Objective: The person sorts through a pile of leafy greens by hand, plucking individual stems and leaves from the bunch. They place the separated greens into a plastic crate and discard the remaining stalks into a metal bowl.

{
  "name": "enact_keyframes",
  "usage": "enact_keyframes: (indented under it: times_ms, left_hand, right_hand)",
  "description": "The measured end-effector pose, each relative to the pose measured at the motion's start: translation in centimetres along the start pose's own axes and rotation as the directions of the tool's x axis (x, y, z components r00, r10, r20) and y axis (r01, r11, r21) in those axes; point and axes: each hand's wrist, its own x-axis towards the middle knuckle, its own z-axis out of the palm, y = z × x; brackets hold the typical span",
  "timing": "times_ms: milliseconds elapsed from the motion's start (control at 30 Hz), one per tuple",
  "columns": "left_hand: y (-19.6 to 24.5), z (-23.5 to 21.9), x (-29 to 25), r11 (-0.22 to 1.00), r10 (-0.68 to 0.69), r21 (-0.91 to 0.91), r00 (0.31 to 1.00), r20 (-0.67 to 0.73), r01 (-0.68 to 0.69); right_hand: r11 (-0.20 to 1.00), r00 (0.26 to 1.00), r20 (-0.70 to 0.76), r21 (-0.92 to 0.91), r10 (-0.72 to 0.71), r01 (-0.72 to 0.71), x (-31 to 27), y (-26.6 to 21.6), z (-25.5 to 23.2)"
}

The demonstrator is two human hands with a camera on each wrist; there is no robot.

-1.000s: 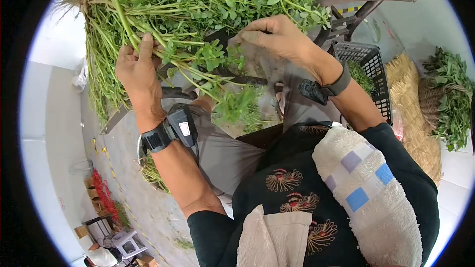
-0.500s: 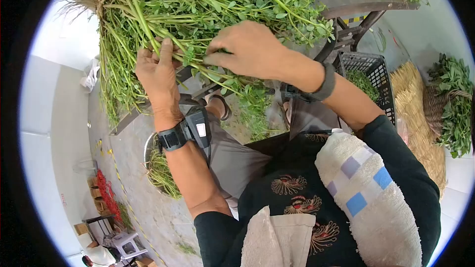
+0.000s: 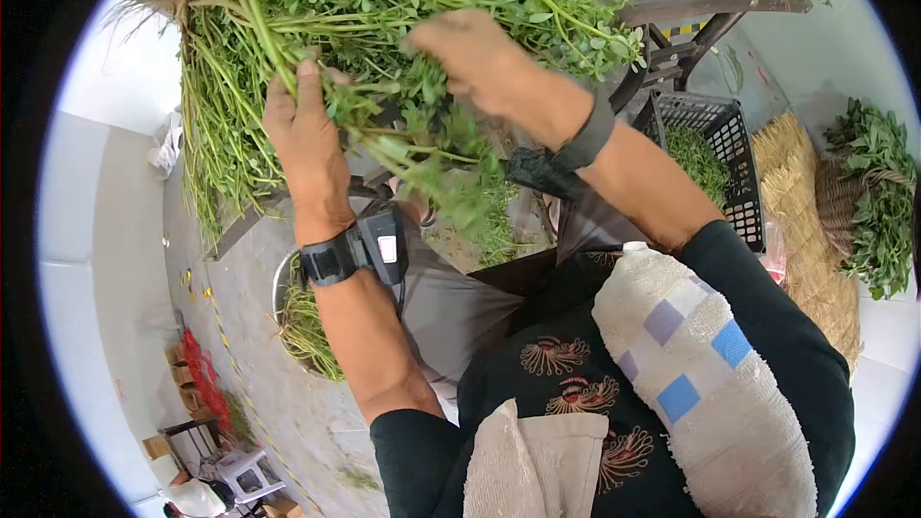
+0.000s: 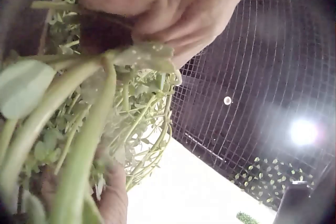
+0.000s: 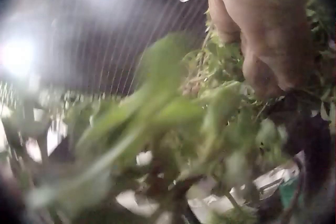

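A large heap of leafy green stems (image 3: 384, 0) lies across the top of the head view, roots at its left. My left hand (image 3: 309, 149) pinches a thick stem (image 3: 264, 29) and a leafy sprig (image 3: 422, 168) that hangs to the right over the knees. My right hand (image 3: 475, 58), blurred, is over the heap's near edge with its fingers bent; whether they hold leaves cannot be seen. In the left wrist view thick stems (image 4: 79, 145) pass close below the hand (image 4: 173, 14). Blurred leaves (image 5: 157, 98) lie beside the hand (image 5: 268, 29) in the right wrist view.
A black crate (image 3: 743, 173) with greens stands at the right, beside a straw mat (image 3: 796, 221) and a basket (image 3: 835, 201) with leafy bunches. A metal bowl (image 3: 280, 293) of stems sits on the floor at the left. Loose greens (image 3: 494, 240) lie between the feet.
My right hand came left to the stems near my left hand, then moved up and slightly right from them. My left hand keeps its pinch, and the hanging sprig has shifted and blurred.
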Motion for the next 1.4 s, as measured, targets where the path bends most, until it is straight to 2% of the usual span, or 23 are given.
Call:
enact_keyframes:
  times_ms: [33,67,133,200,333,367,400,433,467,533,700,767,900,967,1000,1033,1067,1100,1133,1200,1267,1333,1400]
  left_hand:
    - [0.0,-0.5,0.0,0.998,-0.047,-0.031,0.999,0.015,0.047]
    - [0.0,-0.6,0.1,0.998,-0.051,-0.031,0.999,0.017,0.051]
    - [0.0,-0.6,0.1,0.999,-0.043,-0.018,0.999,0.008,0.043]
    - [0.0,-0.4,0.1,0.999,-0.041,-0.021,0.999,0.01,0.041]
    - [-0.1,-0.2,0.3,0.999,-0.023,-0.023,1.0,-0.007,0.023]
    - [-0.1,-0.1,0.3,0.999,-0.027,-0.035,1.0,-0.013,0.027]
    - [-0.2,-0.1,0.3,0.999,-0.027,-0.033,1.0,-0.01,0.027]
    - [-0.2,-0.3,0.3,0.998,-0.042,-0.047,0.999,0.015,0.043]
    - [-0.1,-0.4,0.2,0.996,-0.056,-0.06,0.998,0.04,0.059]
    - [0.0,-0.4,0.1,0.996,-0.062,-0.064,0.998,0.033,0.064]
    - [-0.1,-0.4,0.2,0.996,-0.068,-0.059,0.997,0.018,0.069]
    - [-0.1,-0.4,0.3,0.996,-0.067,-0.05,0.998,0.016,0.068]
    - [0.1,-0.2,0.0,0.994,-0.052,-0.09,0.998,0.034,0.055]
    - [0.2,0.2,-0.1,0.994,-0.079,-0.079,0.996,0.034,0.081]
    - [0.0,0.3,-0.2,0.993,-0.082,-0.08,0.996,0.035,0.085]
    - [-0.4,0.4,0.0,0.991,-0.069,-0.111,0.997,0.032,0.072]
    - [-0.4,0.3,0.1,0.988,-0.053,-0.14,0.998,0.029,0.057]
    - [-0.3,-0.1,0.2,0.989,-0.05,-0.14,0.998,0.026,0.053]
    - [-0.2,-0.6,0.2,0.985,-0.062,-0.157,0.997,0.046,0.068]
    - [-0.1,-0.7,-0.1,0.98,-0.084,-0.175,0.994,0.063,0.094]
    - [0.0,-0.2,-0.1,0.989,-0.056,-0.136,0.997,0.055,0.063]
    - [-0.4,-0.3,0.1,0.985,-0.057,-0.162,0.997,0.049,0.064]
    - [-0.2,0.1,0.2,0.988,-0.057,-0.142,0.998,0.036,0.062]
  right_hand:
    - [0.989,0.995,0.094,0.139,0.04,-0.053,0.0,-0.6,-1.0]
    - [0.989,0.995,0.09,0.14,0.043,-0.055,-0.5,-1.2,-1.5]
    - [0.877,0.97,0.232,0.45,0.066,-0.167,-2.3,-2.1,-2.1]
    - [0.87,0.96,0.269,0.45,0.082,-0.201,-3.2,-2.6,-3.3]
    - [0.928,0.926,0.363,0.3,0.104,-0.222,-3.7,-1.2,-4.8]
    - [1.0,0.958,0.285,0.014,-0.03,0.027,-4.6,-1.3,-4.2]
    - [0.923,0.95,0.249,-0.287,-0.186,0.256,-5.0,-1.4,-3.8]
    - [0.81,0.874,0.351,-0.365,-0.337,0.459,-4.5,-0.4,-4.0]
    - [0.809,0.873,0.348,-0.364,-0.342,0.461,-4.5,0.1,-3.9]
    - [0.575,0.834,0.436,-0.606,-0.338,0.55,-4.7,0.9,-3.7]
    - [0.559,0.774,0.493,-0.539,-0.397,0.63,-4.1,1.1,-2.5]
    - [0.566,0.792,0.555,-0.579,-0.255,0.587,-3.8,0.8,-2.0]
    - [0.486,0.786,0.558,-0.626,-0.268,0.61,-3.0,1.7,-1.2]
    - [0.403,0.804,0.395,-0.713,-0.445,0.574,-2.6,2.5,-0.9]
    - [0.405,0.806,0.394,-0.714,-0.442,0.571,-2.0,3.4,-0.7]
    - [0.699,0.904,0.203,-0.578,-0.376,0.421,-1.3,4.3,-0.3]
    - [0.905,0.969,0.039,-0.351,-0.242,0.24,-1.3,3.8,0.3]
    - [0.988,0.999,0.033,-0.157,0.017,-0.012,-1.6,3.1,0.0]
    - [0.988,0.999,0.037,-0.156,0.018,-0.012,-1.9,2.6,-0.3]
    - [0.93,0.953,0.19,0.24,0.238,-0.28,-3.2,1.1,-0.8]
    - [0.911,0.939,0.212,0.259,0.271,-0.322,-4.5,-0.2,-1.0]
    - [0.972,0.955,0.285,0.193,0.076,-0.135,-5.3,-0.6,-1.8]
    - [0.983,0.927,0.373,0.15,0.045,-0.108,-5.7,-1.0,-2.3]
